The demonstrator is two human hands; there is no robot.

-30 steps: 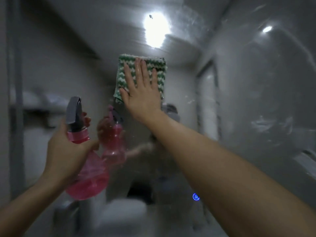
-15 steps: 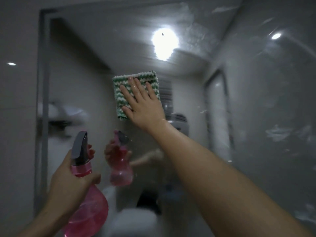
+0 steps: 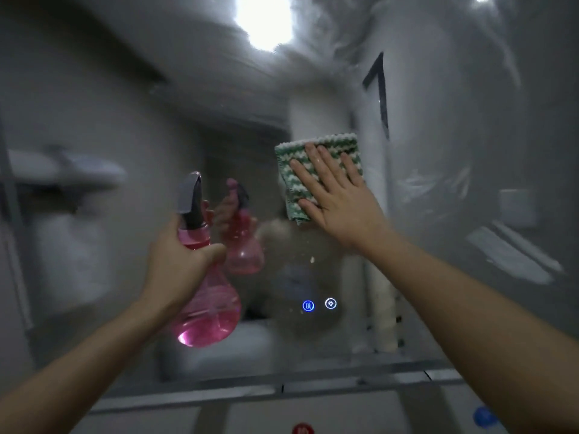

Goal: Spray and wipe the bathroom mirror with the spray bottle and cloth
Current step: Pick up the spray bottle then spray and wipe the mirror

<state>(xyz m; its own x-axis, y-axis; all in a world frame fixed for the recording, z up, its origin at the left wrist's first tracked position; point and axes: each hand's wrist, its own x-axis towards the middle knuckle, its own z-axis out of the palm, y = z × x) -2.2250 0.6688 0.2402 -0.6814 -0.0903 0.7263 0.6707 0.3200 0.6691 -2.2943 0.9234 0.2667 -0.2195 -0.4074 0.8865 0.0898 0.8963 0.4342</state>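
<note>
The bathroom mirror fills most of the view, streaked and hazy. My right hand presses a folded green-and-white cloth flat against the glass, fingers straight and spread. My left hand grips the neck of a pink spray bottle with a grey trigger head, held upright in front of the mirror, left of the cloth. The bottle's reflection shows just behind it in the glass.
Two lit touch buttons glow low on the mirror. The mirror's bottom edge runs across the lower view. A red item and a blue item sit below it. A ceiling light is reflected at the top.
My right hand has slid the cloth rightwards and down the mirror. The view has dropped, so the mirror's bottom edge and touch buttons now show. My left hand still holds the bottle.
</note>
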